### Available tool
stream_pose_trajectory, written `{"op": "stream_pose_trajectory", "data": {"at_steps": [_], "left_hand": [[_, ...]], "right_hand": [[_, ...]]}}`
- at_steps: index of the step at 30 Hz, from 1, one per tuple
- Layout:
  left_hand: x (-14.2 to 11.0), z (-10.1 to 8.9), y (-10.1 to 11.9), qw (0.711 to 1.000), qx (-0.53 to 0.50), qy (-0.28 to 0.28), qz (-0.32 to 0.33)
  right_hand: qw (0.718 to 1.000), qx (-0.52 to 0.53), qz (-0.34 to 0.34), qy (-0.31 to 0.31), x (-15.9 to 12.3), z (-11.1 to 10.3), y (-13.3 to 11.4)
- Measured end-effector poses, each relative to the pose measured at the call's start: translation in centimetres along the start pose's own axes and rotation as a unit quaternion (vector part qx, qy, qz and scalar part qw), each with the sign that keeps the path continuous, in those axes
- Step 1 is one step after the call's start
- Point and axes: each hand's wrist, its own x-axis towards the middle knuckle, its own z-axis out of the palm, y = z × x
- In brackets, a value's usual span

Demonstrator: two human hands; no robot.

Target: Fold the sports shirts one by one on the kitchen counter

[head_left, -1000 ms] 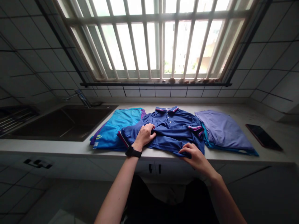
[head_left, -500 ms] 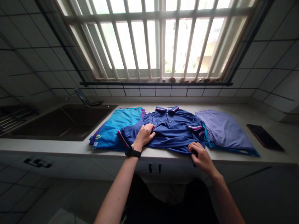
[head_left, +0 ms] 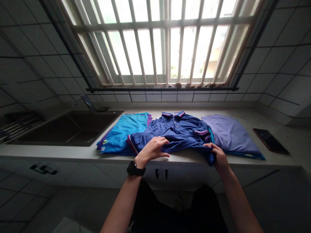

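Note:
A navy blue polo shirt (head_left: 179,132) lies on the white counter, its striped collar toward the window and a striped sleeve cuff out on each side. My right hand (head_left: 220,157) pinches the shirt's lower right hem and holds it bunched at the counter's front edge. My left hand (head_left: 155,149), with a black watch on its wrist, hovers over the shirt's lower left edge. Its thumb and fingers are apart, with no cloth between them. Left of the polo lie folded bright blue and purple clothes (head_left: 121,132); to the right is a folded lavender garment (head_left: 230,132) over a blue one.
A dark sink (head_left: 55,129) with a faucet (head_left: 89,104) is at the left, a metal rack (head_left: 19,124) beyond it. A phone (head_left: 270,140) lies at the right on the counter (head_left: 189,157). Behind is a barred window (head_left: 167,51); cabinets are below the front edge.
My right hand has moved right and slightly up, drawing the shirt's hem with it. My left hand has come down and right, its fingers spreading. The view has shifted slightly.

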Motion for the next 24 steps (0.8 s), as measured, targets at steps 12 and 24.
{"op": "stream_pose_trajectory", "data": {"at_steps": [12, 24], "left_hand": [[-3.2, -0.5, 0.7, 0.968, -0.003, 0.216, -0.124], [-5.4, 0.6, 2.5, 0.994, -0.078, 0.043, -0.069]], "right_hand": [[0.918, -0.291, -0.268, -0.023, -3.1, 1.3, -1.9], [0.903, -0.359, -0.23, -0.06, -4.9, 0.3, -1.3]]}}
